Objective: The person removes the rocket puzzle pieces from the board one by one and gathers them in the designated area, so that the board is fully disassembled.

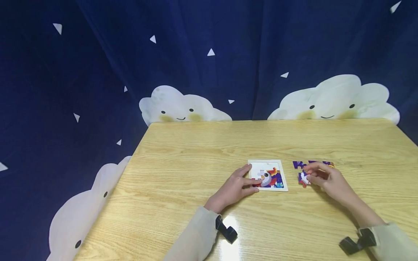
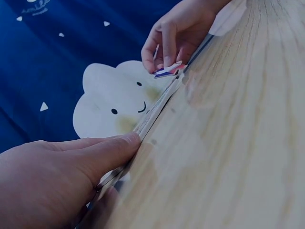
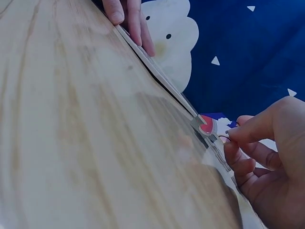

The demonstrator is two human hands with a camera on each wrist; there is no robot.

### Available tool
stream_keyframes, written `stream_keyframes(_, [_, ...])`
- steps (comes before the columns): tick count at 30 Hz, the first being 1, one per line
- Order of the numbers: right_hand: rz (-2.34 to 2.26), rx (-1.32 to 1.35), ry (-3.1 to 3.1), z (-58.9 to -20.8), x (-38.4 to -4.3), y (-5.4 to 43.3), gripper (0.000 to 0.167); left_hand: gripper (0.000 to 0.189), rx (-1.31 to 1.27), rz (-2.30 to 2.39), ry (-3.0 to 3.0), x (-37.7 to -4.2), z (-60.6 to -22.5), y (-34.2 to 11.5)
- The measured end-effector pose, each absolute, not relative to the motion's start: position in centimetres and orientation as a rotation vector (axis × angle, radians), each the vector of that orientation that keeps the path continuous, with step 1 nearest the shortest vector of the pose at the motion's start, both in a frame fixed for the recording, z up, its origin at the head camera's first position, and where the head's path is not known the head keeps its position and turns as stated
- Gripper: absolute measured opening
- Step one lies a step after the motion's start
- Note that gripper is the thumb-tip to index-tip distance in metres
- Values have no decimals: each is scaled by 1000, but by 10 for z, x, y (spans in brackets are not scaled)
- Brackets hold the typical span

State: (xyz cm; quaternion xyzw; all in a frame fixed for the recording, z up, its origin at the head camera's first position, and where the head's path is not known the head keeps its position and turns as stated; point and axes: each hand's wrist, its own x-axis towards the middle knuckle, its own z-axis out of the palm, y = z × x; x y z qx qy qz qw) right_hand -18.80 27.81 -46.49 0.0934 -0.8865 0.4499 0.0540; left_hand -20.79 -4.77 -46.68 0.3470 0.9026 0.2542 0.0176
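A square white-framed jigsaw puzzle tray (image 1: 264,161) lies flat on the table, its lower part filled with pieces that show a bird-like picture. My left hand (image 1: 233,187) rests at the tray's left side, fingers stretched over the edge and onto the assembled pieces. To the right of the tray, my right hand (image 1: 333,181) pinches a puzzle piece (image 1: 304,178) coloured purple, white and red between thumb and fingertips. The right wrist view shows that same piece (image 3: 208,125) tilted, held close over the table. The upper part of the tray is bare white.
Several loose purple puzzle pieces (image 1: 297,164) lie behind the right hand, partly hidden by it. The wooden table (image 1: 183,163) reaches back to a dark blue curtain (image 1: 202,21) with white clouds and triangles. Black straps (image 1: 227,232) hang at both wrists.
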Motion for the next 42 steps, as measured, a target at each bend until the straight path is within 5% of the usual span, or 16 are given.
stream_keyframes(42, [1102,466,-2742,-469,-199,279,22,37,1051,787,2790,-208,-466,-48])
